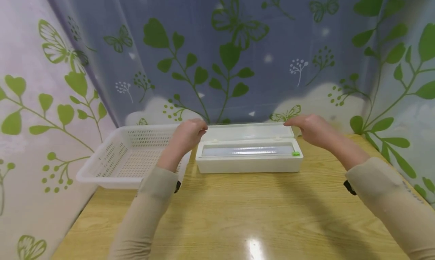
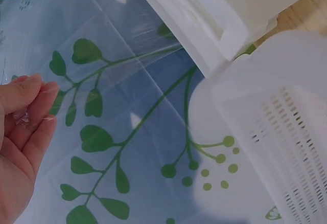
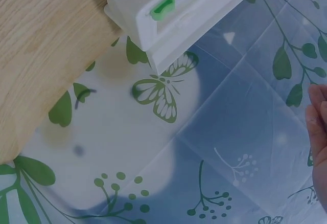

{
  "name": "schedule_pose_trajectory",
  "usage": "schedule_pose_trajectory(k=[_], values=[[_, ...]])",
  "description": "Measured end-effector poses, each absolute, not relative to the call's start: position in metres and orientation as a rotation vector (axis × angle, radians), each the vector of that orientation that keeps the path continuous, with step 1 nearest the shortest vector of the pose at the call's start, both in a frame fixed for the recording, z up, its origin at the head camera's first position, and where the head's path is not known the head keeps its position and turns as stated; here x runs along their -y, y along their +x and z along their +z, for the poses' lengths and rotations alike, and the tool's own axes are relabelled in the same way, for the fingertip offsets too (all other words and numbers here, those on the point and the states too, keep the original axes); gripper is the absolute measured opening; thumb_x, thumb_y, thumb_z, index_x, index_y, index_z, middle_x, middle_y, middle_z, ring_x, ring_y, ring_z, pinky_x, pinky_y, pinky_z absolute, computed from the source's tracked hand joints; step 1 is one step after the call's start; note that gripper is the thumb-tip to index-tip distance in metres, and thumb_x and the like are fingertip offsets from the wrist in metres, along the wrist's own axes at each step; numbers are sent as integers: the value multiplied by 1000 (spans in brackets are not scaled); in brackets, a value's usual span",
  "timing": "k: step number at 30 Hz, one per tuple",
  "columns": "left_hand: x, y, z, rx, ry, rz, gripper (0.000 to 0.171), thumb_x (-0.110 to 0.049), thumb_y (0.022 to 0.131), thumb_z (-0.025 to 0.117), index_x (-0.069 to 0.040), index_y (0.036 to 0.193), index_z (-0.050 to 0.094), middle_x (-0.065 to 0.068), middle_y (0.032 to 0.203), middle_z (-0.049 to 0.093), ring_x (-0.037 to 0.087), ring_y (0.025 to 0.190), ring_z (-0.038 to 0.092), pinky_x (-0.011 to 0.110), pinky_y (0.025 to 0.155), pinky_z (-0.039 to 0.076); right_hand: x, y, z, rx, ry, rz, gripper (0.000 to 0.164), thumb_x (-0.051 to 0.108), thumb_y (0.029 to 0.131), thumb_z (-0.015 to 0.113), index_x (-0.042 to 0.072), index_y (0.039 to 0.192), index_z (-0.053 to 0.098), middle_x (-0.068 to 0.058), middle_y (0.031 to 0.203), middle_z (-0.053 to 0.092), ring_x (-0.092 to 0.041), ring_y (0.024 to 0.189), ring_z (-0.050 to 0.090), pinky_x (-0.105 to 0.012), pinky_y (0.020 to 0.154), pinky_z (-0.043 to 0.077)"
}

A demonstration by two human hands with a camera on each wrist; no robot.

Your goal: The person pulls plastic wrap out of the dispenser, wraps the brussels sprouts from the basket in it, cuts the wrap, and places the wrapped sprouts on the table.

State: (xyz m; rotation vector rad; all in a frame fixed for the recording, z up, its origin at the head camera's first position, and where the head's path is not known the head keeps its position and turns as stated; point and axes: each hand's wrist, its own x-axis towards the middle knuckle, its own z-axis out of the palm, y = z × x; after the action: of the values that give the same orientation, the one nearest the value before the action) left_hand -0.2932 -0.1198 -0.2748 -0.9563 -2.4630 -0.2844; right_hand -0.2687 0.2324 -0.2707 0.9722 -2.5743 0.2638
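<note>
A long white cling film dispenser (image 1: pixel 249 166) stands on the table with its lid (image 1: pixel 248 131) raised at the back. Through its window a shiny roll (image 1: pixel 255 150) shows, and a green slide cutter (image 1: pixel 295 153) sits at the right end. My left hand (image 1: pixel 187 136) is by the lid's left end, pinching clear cling film (image 2: pixel 148 36) that stretches from the dispenser in the left wrist view; some is bunched in the fingers. By the lid's right end, my right hand (image 1: pixel 314 130) has thumb and index finger together at the film's other side; the film is barely visible there.
A white perforated plastic basket (image 1: pixel 112 180) stands left of the dispenser, partly behind my left forearm. The wooden table (image 1: pixel 238 214) reaches back to a blue and white curtain (image 1: pixel 190 63) with green leaves and butterflies. Similar patterned cloth hangs at both sides.
</note>
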Motion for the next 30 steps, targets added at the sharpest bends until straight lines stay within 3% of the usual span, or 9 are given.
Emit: schedule_pose_trajectory(k=[11, 30], values=[[122, -284, -266, 2506, -964, -326, 10, 7, 82, 57, 2, 87, 64, 12, 87, 63, 26, 82, 59, 31, 71, 48, -234, -262, -265, 2530, 994, 317, 43, -25, 72, 42, -3, 101, 63, -19, 100, 62, -34, 91, 58, -44, 74, 48], [129, -275, -256, 2457, -1051, -393, 7, 2, 80, 62, 0, 86, 64, 10, 84, 63, 22, 77, 59, 31, 68, 48, -236, -255, -261, 2266, 1110, 303, 46, -29, 61, 44, -2, 93, 65, -17, 90, 64, -33, 80, 61, -42, 61, 50]])
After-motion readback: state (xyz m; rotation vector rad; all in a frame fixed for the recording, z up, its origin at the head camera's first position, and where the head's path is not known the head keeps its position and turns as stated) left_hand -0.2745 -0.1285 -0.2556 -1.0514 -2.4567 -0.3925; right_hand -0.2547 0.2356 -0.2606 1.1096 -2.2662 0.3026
